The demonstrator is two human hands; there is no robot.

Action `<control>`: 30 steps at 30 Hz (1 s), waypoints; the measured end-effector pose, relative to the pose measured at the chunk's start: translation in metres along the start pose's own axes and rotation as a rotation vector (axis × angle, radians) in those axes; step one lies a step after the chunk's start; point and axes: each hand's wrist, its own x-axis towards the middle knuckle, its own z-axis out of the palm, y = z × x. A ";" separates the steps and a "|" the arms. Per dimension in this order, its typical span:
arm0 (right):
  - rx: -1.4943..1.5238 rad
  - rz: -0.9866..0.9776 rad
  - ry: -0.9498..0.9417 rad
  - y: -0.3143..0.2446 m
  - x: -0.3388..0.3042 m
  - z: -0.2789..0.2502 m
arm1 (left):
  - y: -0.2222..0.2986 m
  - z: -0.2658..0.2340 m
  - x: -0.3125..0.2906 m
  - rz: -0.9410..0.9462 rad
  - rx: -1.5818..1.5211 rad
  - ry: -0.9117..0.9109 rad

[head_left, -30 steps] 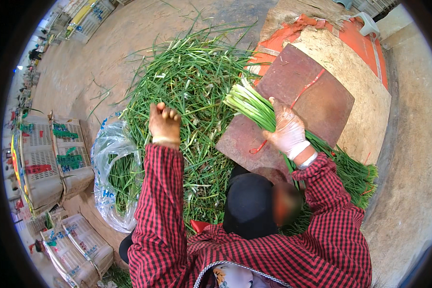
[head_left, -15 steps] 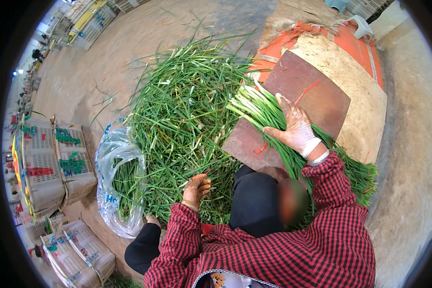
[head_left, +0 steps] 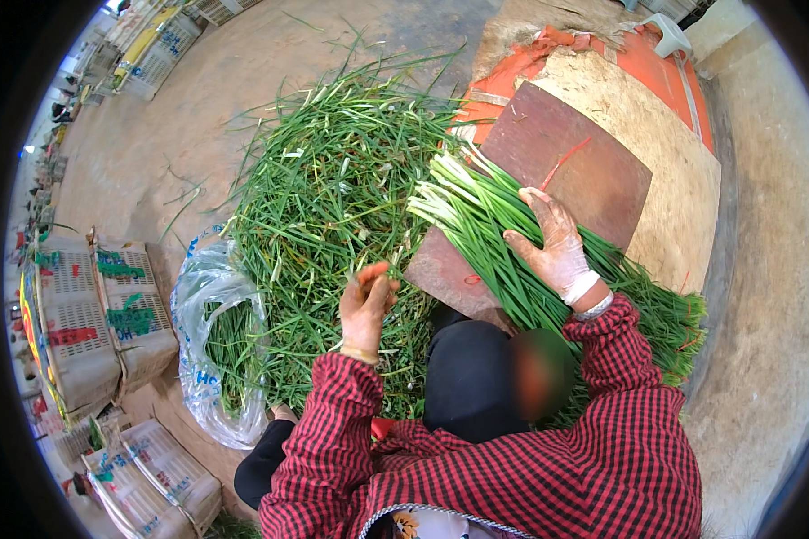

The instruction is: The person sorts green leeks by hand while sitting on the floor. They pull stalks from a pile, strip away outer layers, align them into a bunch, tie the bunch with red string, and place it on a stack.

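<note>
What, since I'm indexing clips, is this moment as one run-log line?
left hand: fingers curled, over loose greens, hold unclear; right hand: laid on stalk bunch; stalk bunch: across brown board, pale ends toward loose greens

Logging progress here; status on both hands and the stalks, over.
Right hand spread on stalks, across brown board. Left hand curled over leaf pile, contents unclear. Red string on board.

Blue capital letters (head_left: 208, 378) stand on the clear plastic bag (head_left: 191, 328). Blue writing, partly under green and red daubs, marks the pale slatted crates (head_left: 74, 310) at left; the lower crates (head_left: 146, 481) and a far crate (head_left: 157, 61) carry blue markings too small to read.
</note>
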 end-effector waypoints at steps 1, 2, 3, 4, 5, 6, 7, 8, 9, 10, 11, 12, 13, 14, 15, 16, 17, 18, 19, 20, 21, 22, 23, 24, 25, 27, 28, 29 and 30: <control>0.025 -0.007 0.027 0.004 -0.003 0.002 | 0.011 0.018 0.008 0.060 0.035 -0.027; 0.067 -0.024 0.050 0.006 -0.004 0.008 | 0.017 0.036 0.014 0.159 0.010 -0.039; 0.100 -0.035 0.073 0.007 -0.006 0.011 | 0.025 0.050 0.020 0.234 0.083 -0.103; 0.102 -0.017 0.097 0.001 -0.006 0.007 | 0.038 0.069 0.021 0.214 0.065 -0.167; 0.114 -0.024 0.112 0.001 -0.006 0.007 | 0.058 0.084 0.019 0.256 0.351 -0.168; 0.126 -0.031 0.126 0.002 -0.006 0.008 | 0.050 0.092 0.029 0.287 0.401 -0.202; 0.140 -0.042 0.138 0.001 -0.006 0.009 | 0.041 0.097 0.037 0.318 0.449 -0.231; 0.165 -0.035 0.146 0.004 -0.006 0.010 | 0.032 0.101 0.045 0.339 0.538 -0.236; 0.190 -0.028 0.154 0.006 -0.006 0.011 | 0.023 0.103 0.049 0.302 0.597 -0.210; 0.218 -0.020 0.163 0.008 -0.006 0.013 | 0.019 0.103 0.049 0.241 0.526 -0.201; 0.213 -0.017 0.174 0.010 -0.006 0.014 | 0.015 0.103 0.049 0.181 0.454 -0.190; 0.209 -0.016 0.185 0.011 -0.005 0.015 | 0.009 0.104 0.052 0.189 0.405 -0.193; 0.207 -0.015 0.191 0.010 -0.005 0.015 | 0.005 0.103 0.053 0.193 0.355 -0.194; 0.210 -0.015 0.210 0.010 -0.004 0.016 | 0.002 0.102 0.052 0.198 0.305 -0.194; 0.217 -0.010 0.206 0.009 -0.006 0.015 | -0.001 0.101 0.051 0.183 0.318 -0.196; 0.223 -0.007 0.207 0.008 -0.006 0.014 | 0.003 0.102 0.051 0.173 0.333 -0.200; 0.229 -0.005 0.209 0.008 -0.005 0.014 | 0.007 0.103 0.051 0.164 0.348 -0.203; 0.223 -0.001 0.206 0.010 -0.006 0.017 | 0.009 0.102 0.051 0.192 0.375 -0.196; 0.188 -0.005 0.215 0.009 -0.007 0.018 | 0.009 0.100 0.053 0.226 0.244 -0.179; 0.154 -0.009 0.224 0.008 -0.007 0.020 | 0.008 0.098 0.057 0.259 0.112 -0.163; 0.120 -0.013 0.233 0.008 -0.008 0.021 | 0.008 0.096 0.060 0.292 -0.020 -0.146; 0.115 -0.017 0.240 0.009 -0.009 0.023 | 0.017 0.095 0.061 0.370 -0.040 -0.101; 0.109 -0.020 0.247 0.010 -0.009 0.024 | 0.021 0.091 0.066 0.300 -0.081 -0.064; 0.104 -0.023 0.254 0.011 -0.009 0.024 | 0.026 0.089 0.066 0.277 -0.040 -0.059; 0.094 -0.027 0.257 0.011 -0.009 0.025 | 0.029 0.086 0.067 0.256 0.001 -0.050; 0.073 -0.033 0.264 0.011 -0.010 0.026 | 0.029 0.084 0.064 0.202 0.020 -0.163; 0.077 -0.035 0.264 0.010 -0.010 0.025 | 0.030 0.084 0.060 0.124 0.033 -0.188; 0.081 -0.036 0.263 0.009 -0.009 0.025 | 0.027 0.083 0.059 0.071 -0.002 -0.267; 0.084 -0.038 0.262 0.009 -0.009 0.025 | 0.026 0.086 0.057 0.055 0.003 -0.243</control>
